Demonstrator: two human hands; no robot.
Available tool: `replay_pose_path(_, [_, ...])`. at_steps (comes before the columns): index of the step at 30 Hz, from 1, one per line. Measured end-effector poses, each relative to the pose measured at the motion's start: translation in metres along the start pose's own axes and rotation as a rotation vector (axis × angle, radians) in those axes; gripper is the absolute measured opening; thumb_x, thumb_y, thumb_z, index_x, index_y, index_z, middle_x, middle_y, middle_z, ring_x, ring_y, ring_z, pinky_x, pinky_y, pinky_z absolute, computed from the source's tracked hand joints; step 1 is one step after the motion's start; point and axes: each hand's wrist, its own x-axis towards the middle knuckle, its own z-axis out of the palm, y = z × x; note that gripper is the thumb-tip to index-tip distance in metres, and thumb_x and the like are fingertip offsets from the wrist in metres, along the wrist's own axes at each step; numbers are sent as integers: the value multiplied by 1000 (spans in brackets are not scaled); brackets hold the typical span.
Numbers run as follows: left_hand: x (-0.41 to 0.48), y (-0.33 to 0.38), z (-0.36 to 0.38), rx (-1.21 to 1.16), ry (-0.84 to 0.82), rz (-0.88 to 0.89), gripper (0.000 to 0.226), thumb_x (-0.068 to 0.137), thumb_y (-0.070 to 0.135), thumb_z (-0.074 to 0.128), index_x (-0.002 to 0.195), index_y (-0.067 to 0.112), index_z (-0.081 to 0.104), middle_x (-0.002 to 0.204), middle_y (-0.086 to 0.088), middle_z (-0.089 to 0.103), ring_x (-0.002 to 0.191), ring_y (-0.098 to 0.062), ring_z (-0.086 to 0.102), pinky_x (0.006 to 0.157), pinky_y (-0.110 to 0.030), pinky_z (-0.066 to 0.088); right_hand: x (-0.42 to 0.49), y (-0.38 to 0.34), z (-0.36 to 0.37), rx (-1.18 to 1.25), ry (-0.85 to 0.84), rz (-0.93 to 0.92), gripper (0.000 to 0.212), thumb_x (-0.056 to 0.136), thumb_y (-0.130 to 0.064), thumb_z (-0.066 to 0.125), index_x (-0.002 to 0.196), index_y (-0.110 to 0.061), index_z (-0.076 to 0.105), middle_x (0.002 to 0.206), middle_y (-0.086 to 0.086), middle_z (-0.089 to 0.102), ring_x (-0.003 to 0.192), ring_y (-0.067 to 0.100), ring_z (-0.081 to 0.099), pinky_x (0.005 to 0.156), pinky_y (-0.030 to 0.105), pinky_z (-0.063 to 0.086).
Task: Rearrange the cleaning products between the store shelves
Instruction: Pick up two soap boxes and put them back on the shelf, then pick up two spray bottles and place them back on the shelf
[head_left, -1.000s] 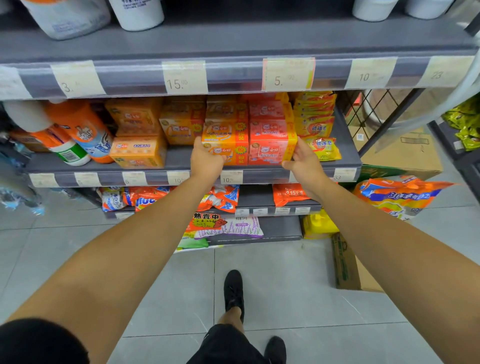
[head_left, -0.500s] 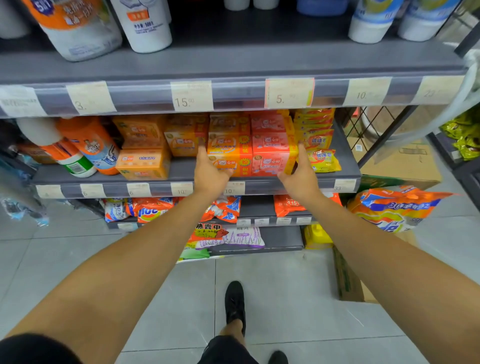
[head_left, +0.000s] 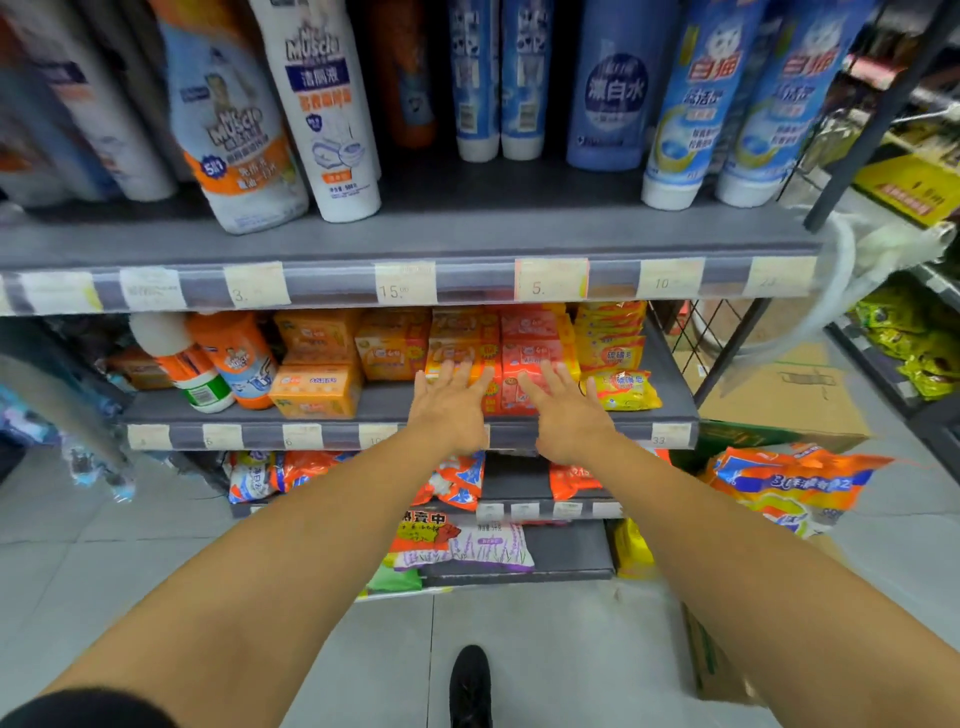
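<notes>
We see the soap packs as two stacks side by side on the middle shelf (head_left: 332, 435): an orange and yellow stack (head_left: 457, 343) on the left and a pink-red stack (head_left: 535, 338) touching it on the right. Each is a pile of flat wrapped blocks, printed faces toward us, though the print is too blurred to read. Both stacks stand near the shelf's front edge, right of its middle.

Our left hand (head_left: 449, 410) is in front of the orange and yellow stack, its fingers (head_left: 457, 371) straight and spread, the tips lying over the lower packs. Our right hand (head_left: 569, 415) is in front of the pink-red stack, its fingers (head_left: 558, 374) also straight and fanned apart. Neither hand curls round a pack. We cannot tell whether the tips press on the wrappers or sit just off them.

Just right of the pink-red stack lies a pile of yellow packets (head_left: 610, 338). To the left are orange boxes (head_left: 317, 389), then an orange and white bottle (head_left: 236, 358) lying tilted. The upper shelf (head_left: 467, 234) carries upright bottles: a white cleaner bottle (head_left: 327, 104) on the left, blue ones (head_left: 615, 88) to the right. Price tags (head_left: 405, 283) line its front rail. Below, orange bags (head_left: 454, 486) fill a lower shelf, and a black shoe (head_left: 470, 686) stands on the grey tiled floor (head_left: 561, 649).
</notes>
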Motion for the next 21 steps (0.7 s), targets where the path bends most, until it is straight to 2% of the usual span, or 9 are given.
replay_pose_path(2, [-12,6,-15,-16,-62,-20,95,88,36,63,158,31,-1,167,-4,-4,153,-29,-5,119,-58,-1,-11,-7,-19,56,-44,27,94,86,-16,62,157,-28,3,165,8,-6,152,27,-1,120,53,7])
replay_pose_path(3, [-20,9,-22,-38,-67,-19,91,88,35,64,158,30,5,167,-4,1,153,-31,3,119,-57,4,-19,-11,-27,102,-34,33,90,86,-13,61,157,-26,8,165,10,4,150,30,13,118,51,18])
replay_pose_path(5, [-44,13,-35,-45,-6,18,71,87,34,62,150,25,32,160,-9,27,144,-33,30,115,-53,23,-38,-15,-40,163,35,19,74,87,-11,59,152,-20,27,154,14,32,130,35,47,99,43,45])
replay_pose_path(6, [-57,14,-40,-30,42,38,58,86,35,62,140,21,44,151,-11,41,136,-33,41,109,-50,33,-47,-16,-45,170,78,6,62,87,-11,58,145,-18,37,144,13,43,117,34,56,87,40,51])
replay_pose_path(8, [-86,15,-48,-17,100,60,46,86,35,62,127,18,53,137,-13,53,124,-34,50,97,-46,44,-66,-19,-55,162,148,-25,46,88,-11,56,133,-16,47,130,10,52,107,32,60,79,37,51])
replay_pose_path(11, [-126,14,-62,15,105,53,46,87,37,65,126,14,56,136,-15,52,118,-35,54,93,-46,47,-88,-32,-80,108,189,-97,32,89,-15,52,121,-16,53,121,7,53,105,30,60,81,38,52])
replay_pose_path(15, [-170,1,-96,28,75,39,49,85,39,68,124,11,57,124,-16,62,112,-36,60,87,-44,53,-111,-61,-120,55,168,-217,35,85,-17,51,120,-17,57,122,8,56,109,31,60,84,39,52])
replay_pose_path(18, [-196,-17,-128,22,79,33,30,85,33,67,105,12,64,111,-17,66,102,-37,63,71,-38,48,-121,-83,-147,75,144,-271,35,82,-20,55,116,-20,61,121,4,61,106,26,62,84,39,53])
replay_pose_path(21, [-213,-40,-157,6,111,18,22,83,31,65,95,12,60,105,-16,66,95,-37,62,69,-38,48,-125,-102,-170,132,171,-280,36,80,-26,57,116,-24,61,118,-1,64,101,21,63,82,35,54])
